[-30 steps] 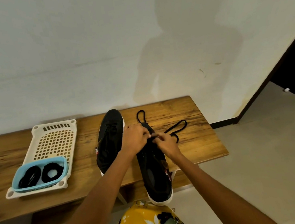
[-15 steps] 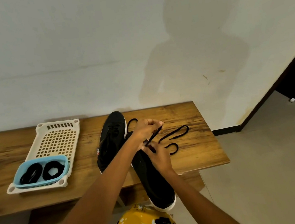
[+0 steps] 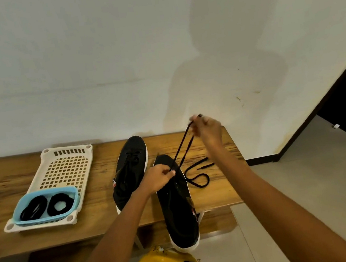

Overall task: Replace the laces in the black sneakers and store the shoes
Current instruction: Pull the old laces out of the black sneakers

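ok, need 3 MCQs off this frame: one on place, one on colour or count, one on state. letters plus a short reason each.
1. Where does the blue tub sit?
A. in the cream tray's near end
B. on the floor
C. inside a sneaker

2. How many black sneakers are in view?
A. one
B. two
C. three

3. What is the right hand doing?
A. resting flat on the bench
B. pinching a black lace, raised above the bench
C. holding the tub

Key:
1 A, the tub rests inside the cream tray at the end nearest the person.
2 B, the left sneaker lies on the bench and the right sneaker overhangs its near edge.
3 B, the lace runs taut from the raised right hand down to the left hand at the right sneaker.
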